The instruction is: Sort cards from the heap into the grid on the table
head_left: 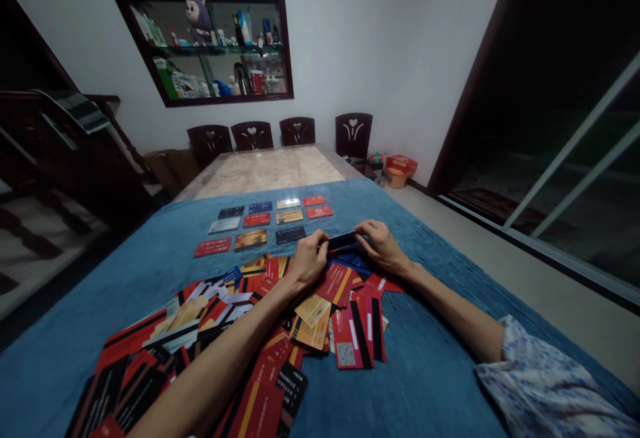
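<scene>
Between my two hands a dark card [342, 240] is held by its ends, tilted nearly edge-on. My left hand [308, 259] pinches its left end, and my right hand [383, 246] has the right end between thumb and fingers. Under and around them spreads a loose heap of plastic cards, among them a red card with a gold stripe [337, 284], a yellow card [313, 310] and a pink-red card with a black strip [353, 337]. Beyond the heap, cards lie in neat rows, including a dark blue card [291, 235] and a gold card [251, 239].
A blue cloth [425, 358] covers the near part of the long table; its far end is bare marble [280, 166]. Dark chairs [354, 133] stand behind it. A red box on an orange bucket [397, 177] sits on the floor at right. My left forearm crosses the heap.
</scene>
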A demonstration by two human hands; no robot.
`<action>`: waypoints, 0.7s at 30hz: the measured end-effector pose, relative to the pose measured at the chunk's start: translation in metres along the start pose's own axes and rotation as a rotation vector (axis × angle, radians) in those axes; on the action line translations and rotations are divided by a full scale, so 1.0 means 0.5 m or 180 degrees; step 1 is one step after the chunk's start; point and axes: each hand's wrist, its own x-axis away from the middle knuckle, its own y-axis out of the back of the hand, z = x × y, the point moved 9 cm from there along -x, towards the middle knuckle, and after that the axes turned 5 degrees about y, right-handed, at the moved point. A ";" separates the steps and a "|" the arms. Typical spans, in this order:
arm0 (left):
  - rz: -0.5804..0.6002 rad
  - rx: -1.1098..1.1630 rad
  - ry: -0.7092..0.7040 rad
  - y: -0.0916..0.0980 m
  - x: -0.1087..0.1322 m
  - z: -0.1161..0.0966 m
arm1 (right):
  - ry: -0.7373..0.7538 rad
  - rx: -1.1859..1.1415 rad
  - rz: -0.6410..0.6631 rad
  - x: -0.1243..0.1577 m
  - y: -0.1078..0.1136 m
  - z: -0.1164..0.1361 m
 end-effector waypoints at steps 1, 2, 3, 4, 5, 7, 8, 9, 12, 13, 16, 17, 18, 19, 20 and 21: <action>-0.0004 0.0005 0.0027 0.000 0.000 0.002 | -0.0015 -0.0004 0.0005 0.001 -0.001 0.000; 0.0001 0.0013 0.0050 0.001 -0.001 0.004 | -0.0025 -0.0007 0.0020 0.002 -0.003 0.000; 0.0013 0.0026 0.0063 0.000 -0.001 0.005 | -0.0034 -0.0007 0.0043 0.002 -0.005 -0.001; 0.0027 0.0044 0.0063 0.000 -0.001 0.005 | -0.0042 -0.0004 0.0065 0.003 -0.007 -0.001; 0.0047 0.0062 0.0051 -0.001 -0.002 0.005 | -0.0043 0.0003 0.0097 0.004 -0.008 -0.001; 0.0067 0.0083 0.0025 -0.002 -0.002 0.003 | -0.0021 0.0038 0.0178 0.005 -0.011 0.002; 0.0063 0.0077 0.0018 -0.002 -0.002 0.003 | -0.0003 0.0062 0.0222 0.005 -0.013 0.004; 0.0053 0.0059 0.0015 -0.002 -0.002 0.003 | 0.0016 0.0085 0.0261 0.006 -0.014 0.006; 0.0058 -0.0008 0.0000 -0.006 -0.001 0.002 | 0.0065 0.0112 0.0361 0.006 -0.017 0.012; 0.0081 -0.0014 -0.0018 -0.008 0.000 0.001 | 0.0078 0.0107 0.0382 0.006 -0.018 0.013; 0.0159 -0.0016 -0.0072 -0.011 0.004 -0.005 | 0.0107 0.0104 0.0387 0.007 -0.020 0.012; 0.0172 -0.0022 -0.0085 -0.011 0.005 -0.007 | 0.0115 0.0111 0.0379 0.007 -0.020 0.012; 0.0180 -0.0030 -0.0095 -0.011 0.006 -0.009 | 0.0124 0.0122 0.0371 0.007 -0.021 0.011; 0.0188 -0.0036 -0.0106 -0.010 0.007 -0.011 | 0.0133 0.0136 0.0367 0.008 -0.021 0.011; 0.0195 -0.0038 -0.0120 -0.010 0.008 -0.013 | 0.0143 0.0150 0.0364 0.008 -0.022 0.012; 0.0203 -0.0039 -0.0137 -0.010 0.009 -0.015 | 0.0155 0.0160 0.0364 0.008 -0.022 0.012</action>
